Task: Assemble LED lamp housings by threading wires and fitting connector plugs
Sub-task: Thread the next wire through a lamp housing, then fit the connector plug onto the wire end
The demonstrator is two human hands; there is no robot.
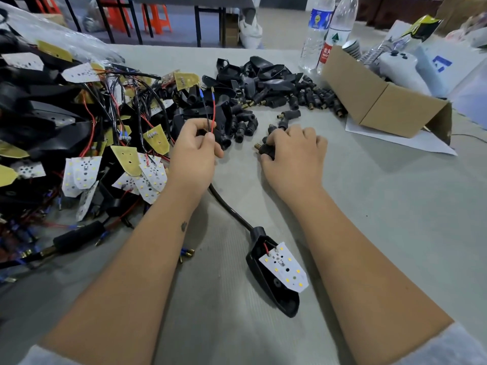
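Red and black thin wires (210,111), frame centre, pinched upright by left hand (195,151). Right hand (295,151) curls round black plastic connector plug (266,150). Advice: keep wire tips together, aligned with plug bore.

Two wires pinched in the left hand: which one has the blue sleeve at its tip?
The black wire, the left one of the pair that the left hand pinches. The red wire beside it ends in a bare brass tip.

I see two bare forearms, light grey sleeves pushed up near the elbows, small dark mark on the left forearm (184,226) (tattoo, shape unclear), no gloves.
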